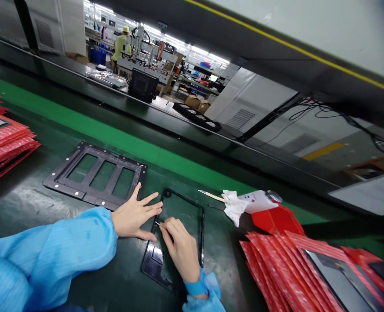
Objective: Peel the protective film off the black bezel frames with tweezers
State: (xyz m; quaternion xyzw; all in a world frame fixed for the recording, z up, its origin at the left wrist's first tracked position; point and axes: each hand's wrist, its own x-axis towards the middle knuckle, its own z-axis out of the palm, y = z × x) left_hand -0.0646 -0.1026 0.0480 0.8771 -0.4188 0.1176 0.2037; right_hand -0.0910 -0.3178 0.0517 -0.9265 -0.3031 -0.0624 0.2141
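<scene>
A thin black rectangular frame (202, 236) lies on the dark green worktop, with a wider glossy panel at its near left end. My left hand (131, 216) rests palm down along its left side, fingers spread, the tips at that edge. Over the open middle of the frame, my right hand (180, 245) is closed in a pinch. From its fingers a thin metal-tipped tool (157, 224) points at the left edge; its kind is mostly hidden by the fingers. Just left of my left hand sits a thicker black fixture plate (60, 180) with three window openings and several small round silver spots.
Stacks of red bubble-wrap bags stand at the right (272, 268) and far left (6, 147), with flat panels on top. Behind the frame lie a pale-handled blade (213, 196), a crumpled white cloth (233, 208) and a white bottle (259, 201). A dark ledge (179, 134) crosses behind.
</scene>
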